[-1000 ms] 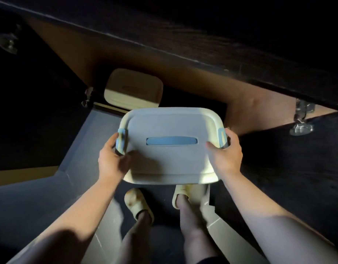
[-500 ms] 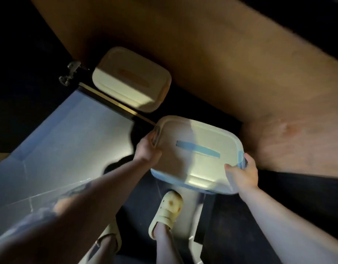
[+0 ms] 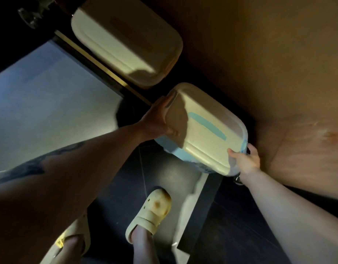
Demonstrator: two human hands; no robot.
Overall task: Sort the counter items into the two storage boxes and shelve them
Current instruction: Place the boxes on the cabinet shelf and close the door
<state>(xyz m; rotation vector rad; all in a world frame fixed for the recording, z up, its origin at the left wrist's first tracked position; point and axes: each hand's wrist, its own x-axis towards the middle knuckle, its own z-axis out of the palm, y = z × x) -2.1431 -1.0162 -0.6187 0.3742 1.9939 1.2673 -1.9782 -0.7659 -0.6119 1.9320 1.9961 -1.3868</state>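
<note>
A storage box with a cream lid, a blue handle strip and a blue body is held tilted at the mouth of a low wooden cabinet. My left hand grips its left end at the clasp. My right hand grips its right end, fingers curled over the blue latch. A second cream-lidded box with an orange strip sits deeper on the cabinet shelf, up and to the left. The contents of both boxes are hidden by their lids.
The brown wooden cabinet interior fills the upper right. A dark cabinet edge with a brass strip runs diagonally at left, beside pale floor. My feet in yellow clogs stand on dark floor below.
The blue-strip box has moved forward and down toward the cabinet shelf, turning clockwise. Both hands keep their hold on its ends. The view has dropped closer to the shelf.
</note>
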